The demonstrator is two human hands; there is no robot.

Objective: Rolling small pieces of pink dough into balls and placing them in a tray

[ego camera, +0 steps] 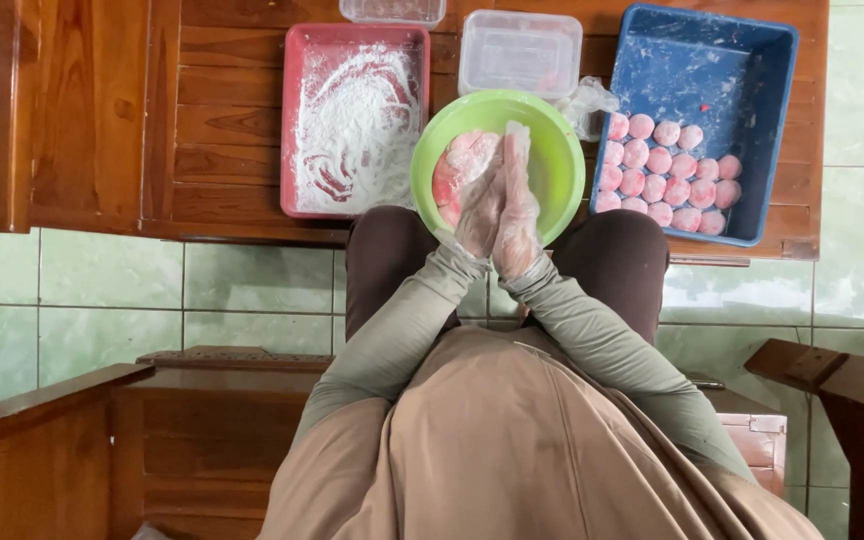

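Note:
Both my hands wear thin clear plastic gloves and are pressed palm to palm over a green bowl (560,150). My left hand (480,205) and my right hand (518,205) squeeze something between them; what it is stays hidden. A lump of pink dough (460,160) lies in the bowl just left of my fingers. To the right, a blue tray (712,70) dusted with flour holds several round pink dough balls (667,175).
A red tray (355,120) of white flour sits left of the bowl. Two clear plastic containers (520,50) stand behind it, with a crumpled plastic bag (592,100) beside them. All rest on a low wooden table (222,120). Wooden furniture edges flank my knees over a tiled floor.

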